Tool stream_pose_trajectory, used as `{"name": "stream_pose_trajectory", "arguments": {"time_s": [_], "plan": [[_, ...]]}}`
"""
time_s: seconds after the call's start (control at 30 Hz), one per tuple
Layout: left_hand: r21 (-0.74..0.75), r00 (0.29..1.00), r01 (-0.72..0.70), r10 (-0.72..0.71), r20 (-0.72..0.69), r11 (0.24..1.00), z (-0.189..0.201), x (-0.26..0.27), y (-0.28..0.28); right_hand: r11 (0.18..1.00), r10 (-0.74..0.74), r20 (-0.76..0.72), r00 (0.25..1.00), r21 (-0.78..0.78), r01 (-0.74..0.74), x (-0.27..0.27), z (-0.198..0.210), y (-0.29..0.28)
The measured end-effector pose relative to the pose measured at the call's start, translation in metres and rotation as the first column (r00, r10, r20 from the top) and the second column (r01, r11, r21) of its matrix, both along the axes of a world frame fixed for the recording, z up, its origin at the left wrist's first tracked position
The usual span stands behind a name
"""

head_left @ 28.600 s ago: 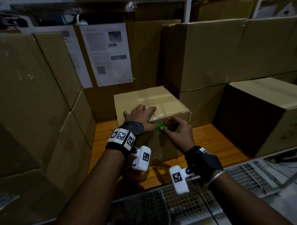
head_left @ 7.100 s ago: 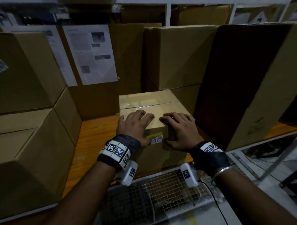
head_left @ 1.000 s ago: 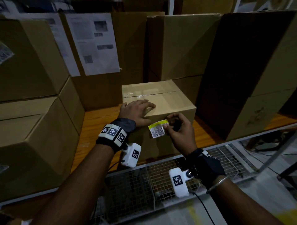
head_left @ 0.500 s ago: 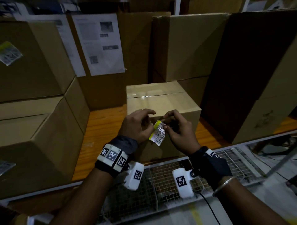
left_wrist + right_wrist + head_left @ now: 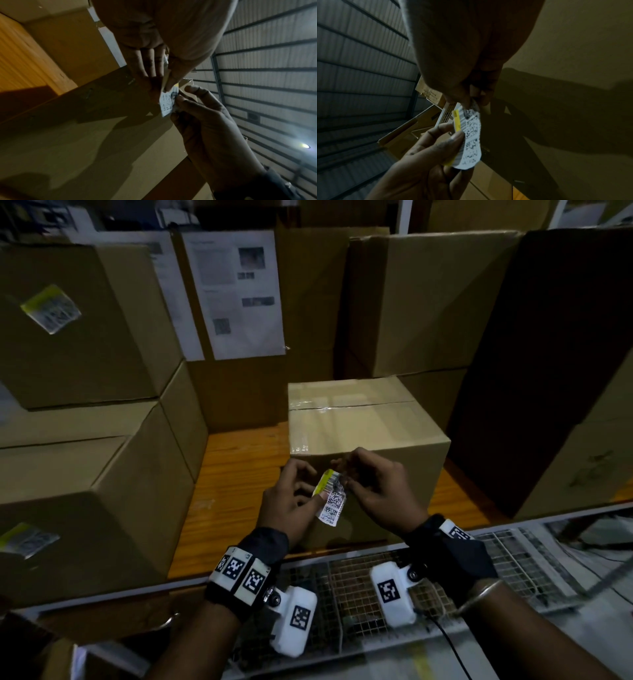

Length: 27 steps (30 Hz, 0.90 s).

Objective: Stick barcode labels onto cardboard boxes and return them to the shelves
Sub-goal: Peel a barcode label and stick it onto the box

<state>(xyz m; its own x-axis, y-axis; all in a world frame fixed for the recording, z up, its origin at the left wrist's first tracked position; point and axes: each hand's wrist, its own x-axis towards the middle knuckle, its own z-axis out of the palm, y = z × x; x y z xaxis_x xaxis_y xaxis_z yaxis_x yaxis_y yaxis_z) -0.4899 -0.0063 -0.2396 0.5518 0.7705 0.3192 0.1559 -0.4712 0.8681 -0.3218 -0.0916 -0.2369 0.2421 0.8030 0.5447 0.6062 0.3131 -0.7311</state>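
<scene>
Both hands — left hand (image 5: 291, 501), right hand (image 5: 380, 491) — pinch one barcode label (image 5: 330, 501).

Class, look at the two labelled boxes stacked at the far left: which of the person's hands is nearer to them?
Left. The left hand pinches the barcode label on the side toward the stacked boxes; the right hand pinches its far edge.
</scene>
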Motion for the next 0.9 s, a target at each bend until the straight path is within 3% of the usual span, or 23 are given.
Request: {"name": "stream_pose_trajectory", "arguments": {"time_s": [0.27, 0.6, 0.73, 0.9], "plan": [[-0.002, 0.996, -0.025, 0.025, 0.082, 1.000, -0.006, -0.003, 0.002, 0.995, -0.090, 0.007, 0.996, 0.041, 0.090, 0.002, -0.005, 0.002], [-0.041, 0.988, -0.035, 0.041, 0.151, 0.999, -0.002, 0.001, 0.000, 0.991, -0.132, 0.170, 0.977, 0.022, 0.130, 0.001, -0.005, -0.001], [-0.034, 0.987, -0.010, 0.015, 0.157, 0.999, 0.000, 0.003, -0.004, 0.997, -0.037, 0.121, 0.992, -0.066, 0.045, -0.001, -0.004, -0.004], [-0.026, 0.992, -0.017, 0.020, 0.126, 1.000, 0.001, 0.002, -0.003, 0.993, -0.032, 0.047, 0.998, -0.108, 0.037, 0.002, -0.004, -0.006]]}}
